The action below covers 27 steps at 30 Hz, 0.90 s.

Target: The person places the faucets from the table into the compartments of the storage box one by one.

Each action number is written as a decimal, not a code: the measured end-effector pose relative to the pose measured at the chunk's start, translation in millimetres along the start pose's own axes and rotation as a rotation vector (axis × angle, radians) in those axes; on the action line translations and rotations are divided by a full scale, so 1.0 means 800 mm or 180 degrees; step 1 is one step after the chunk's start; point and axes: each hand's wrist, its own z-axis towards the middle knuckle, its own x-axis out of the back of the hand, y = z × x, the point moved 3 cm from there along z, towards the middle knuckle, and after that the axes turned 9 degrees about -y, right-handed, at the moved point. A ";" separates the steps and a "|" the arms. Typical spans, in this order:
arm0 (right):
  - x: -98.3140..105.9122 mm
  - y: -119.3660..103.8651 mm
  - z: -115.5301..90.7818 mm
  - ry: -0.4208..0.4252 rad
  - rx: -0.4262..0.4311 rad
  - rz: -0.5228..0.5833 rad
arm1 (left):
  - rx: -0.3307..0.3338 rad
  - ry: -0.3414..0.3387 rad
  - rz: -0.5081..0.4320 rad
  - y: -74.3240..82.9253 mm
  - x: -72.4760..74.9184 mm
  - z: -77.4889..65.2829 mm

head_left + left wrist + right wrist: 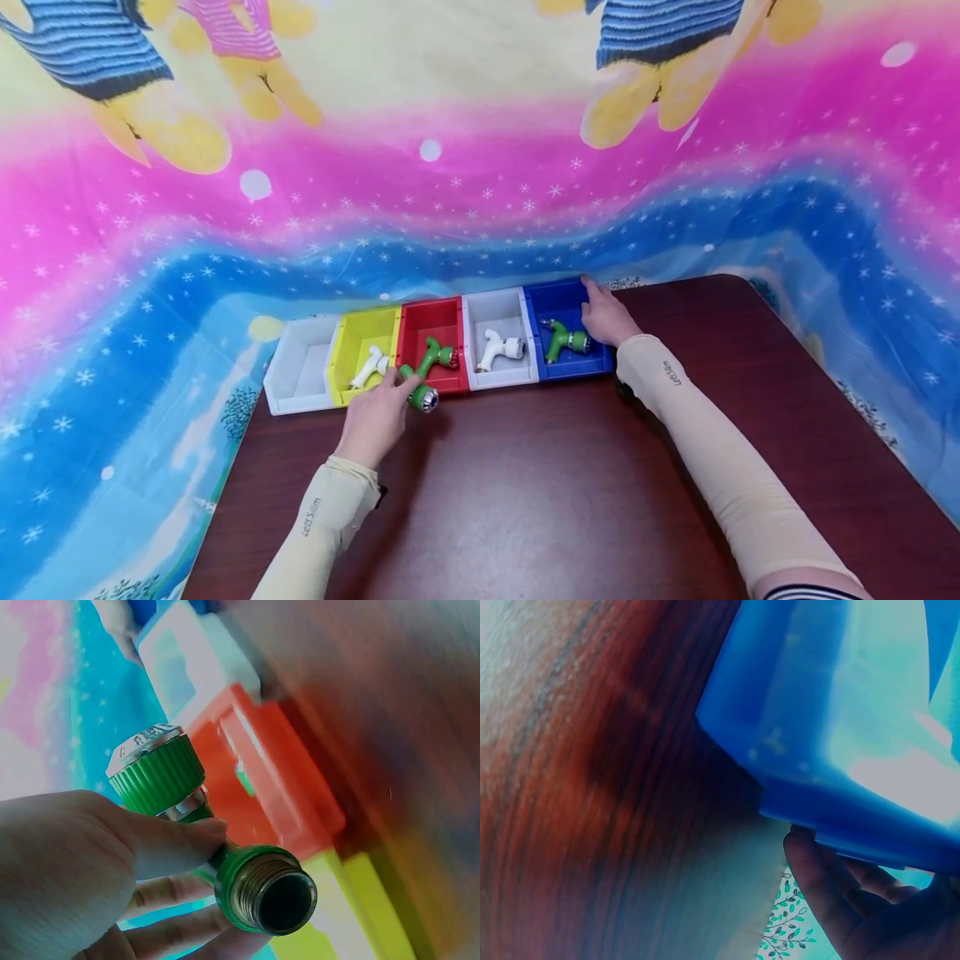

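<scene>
My left hand point(375, 421) pinches a green tap point(420, 390) between thumb and fingers, in front of the red bin point(408, 321). In the left wrist view the tap shows a ribbed green knob with a silver cap and an open threaded end. My right hand point(611, 317) grips the right rim of the blue bin point(606, 360). Its fingers point(817, 877) lie against the bin's outside edge in the right wrist view, where the thumb is hidden. Inside the blue bin rests another green tap point(566, 340). The red bin holds a green tap with a reddish end point(435, 357).
The bins stand side by side along the table's point(525, 492) far edge. A white tap point(369, 367) lies in the yellow bin point(378, 321), another white tap point(498, 348) in the white bin point(495, 300). At the left end is another white bin point(303, 404). A patterned curtain point(480, 183) hangs behind.
</scene>
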 end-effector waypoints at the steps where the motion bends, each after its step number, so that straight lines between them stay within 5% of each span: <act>1: 0.000 0.000 0.001 0.0009 0.0003 0.0006 | 0.0015 0.0031 0.0004 -0.005 0.003 -0.001; 15: 0.000 0.005 0.001 0.0030 0.0046 0.0003 | 0.0384 0.0223 -0.0123 -0.085 0.033 0.006; 27: 0.000 0.002 0.000 0.0011 0.0010 0.0011 | 0.0717 0.0288 -0.0083 -0.164 0.025 0.012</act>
